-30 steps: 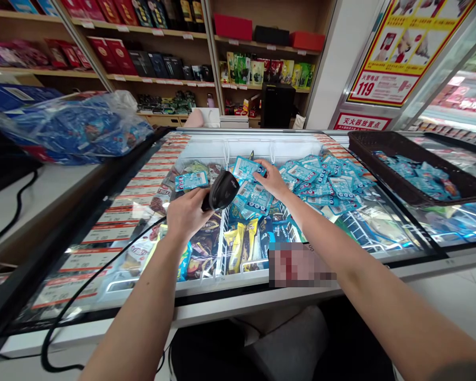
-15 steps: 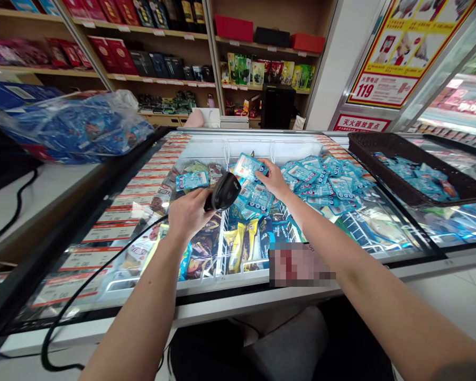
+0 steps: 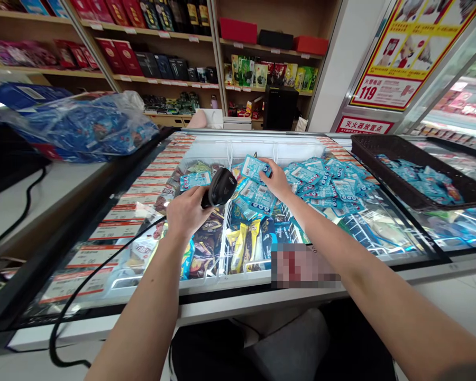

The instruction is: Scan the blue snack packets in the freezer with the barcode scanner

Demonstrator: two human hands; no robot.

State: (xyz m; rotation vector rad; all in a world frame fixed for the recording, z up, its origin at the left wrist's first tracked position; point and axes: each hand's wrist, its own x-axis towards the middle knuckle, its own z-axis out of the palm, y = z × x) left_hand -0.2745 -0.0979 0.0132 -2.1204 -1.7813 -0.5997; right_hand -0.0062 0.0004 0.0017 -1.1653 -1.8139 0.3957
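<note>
My left hand [image 3: 190, 210] is wrapped round a black corded barcode scanner [image 3: 221, 187], its head tilted toward the right. Just right of the scanner, my right hand [image 3: 275, 180] pinches a light-blue snack packet [image 3: 254, 168] by its right edge, the barcode side facing up. Below that packet lie more blue packets [image 3: 261, 199], and a larger heap of them [image 3: 325, 180] spreads to the right on the chest freezer's glass. Left of the scanner rests a single blue packet [image 3: 195, 180]. The scanner's handle is mostly hidden in my fingers.
The chest freezer [image 3: 206, 302] holds yellow-wrapped ice creams [image 3: 246, 246] in white wire baskets. A dark basket [image 3: 416, 193] with blue packets stands at right. At left lies a clear bag of blue packages [image 3: 99, 124]. The scanner's black cable [image 3: 103, 270] loops across the price labels.
The held packet has tilted, and its glare is gone. The scanner has turned slightly and shifted a little left relative to it. The whole view has moved slightly.
</note>
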